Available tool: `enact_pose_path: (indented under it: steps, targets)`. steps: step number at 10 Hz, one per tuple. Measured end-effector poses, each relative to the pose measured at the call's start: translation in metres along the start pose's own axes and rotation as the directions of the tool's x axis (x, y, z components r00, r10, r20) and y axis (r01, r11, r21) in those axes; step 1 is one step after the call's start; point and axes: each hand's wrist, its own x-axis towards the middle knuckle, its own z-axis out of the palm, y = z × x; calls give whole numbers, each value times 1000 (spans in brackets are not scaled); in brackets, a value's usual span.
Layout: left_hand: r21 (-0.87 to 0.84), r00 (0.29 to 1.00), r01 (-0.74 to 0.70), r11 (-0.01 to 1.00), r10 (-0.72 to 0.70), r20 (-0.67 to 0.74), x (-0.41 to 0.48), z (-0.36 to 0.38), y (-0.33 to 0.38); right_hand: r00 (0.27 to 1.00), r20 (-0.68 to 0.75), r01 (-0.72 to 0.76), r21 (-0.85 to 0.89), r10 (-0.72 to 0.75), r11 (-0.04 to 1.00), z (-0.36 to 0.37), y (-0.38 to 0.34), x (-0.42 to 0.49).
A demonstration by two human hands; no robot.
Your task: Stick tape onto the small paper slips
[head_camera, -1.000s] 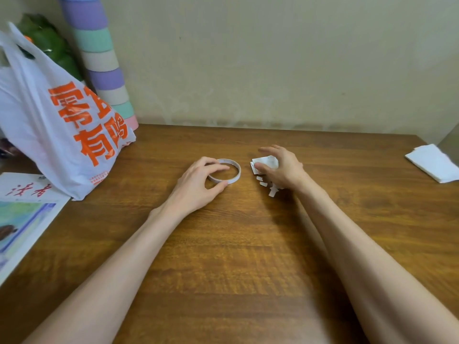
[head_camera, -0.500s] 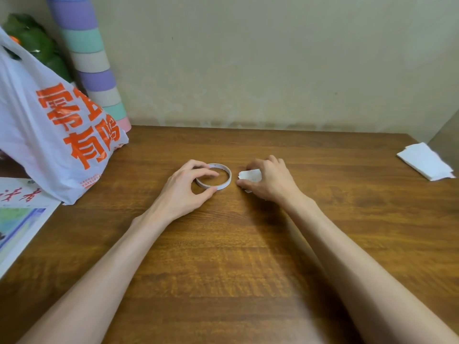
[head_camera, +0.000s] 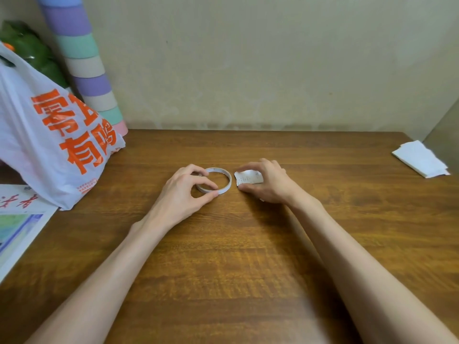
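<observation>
Starting at the left edge of the frame, a white plastic bag [head_camera: 49,145] with orange lettering slumps over a printed sheet [head_camera: 17,224]. A pastel-striped roll [head_camera: 84,70] leans against the wall behind it. None of this seems to belong to the job.

Just left of the frame's centre, the left hand [head_camera: 183,192] curls around the tape roll [head_camera: 229,180]. This is a thin white ring lying flat on the wooden table [head_camera: 236,269]. The thumb is at its near rim and the fingertips are on its far-left rim, so the hand grips the ring and is not simply resting on it. I can see no loose end of tape lifted from the ring.

Just right of centre, apart from the ring by a narrow strip of wood, lie the paper slips [head_camera: 248,178], a small white bundle with faint print. The right hand [head_camera: 270,184] arches over them. Its thumb is at their near edge and its forefinger at the far edge, lightly pinching the bundle.

At the far right edge lies a folded white paper [head_camera: 419,158], untouched.

By my reading the task has hardly begun. No tape shows on any slip, and nothing has been torn off. Peeling a length, tearing it and pressing it onto each slip all remain to be done.
</observation>
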Motion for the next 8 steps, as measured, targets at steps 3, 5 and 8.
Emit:
enact_pose_path:
  steps: [3,5,8]
  targets:
    - [5,998,-39,999,39,-51,-1,0,1,996,-73,61,16,-60,998,3,5,1]
    - [19,999,-24,1000,24,-47,0,2,2,992,-126,30,79,-20,996,7,7,2]
    - [2,995,-58,998,58,-80,-1,2,0,987,-142,76,20,-73,997,12,5,3]
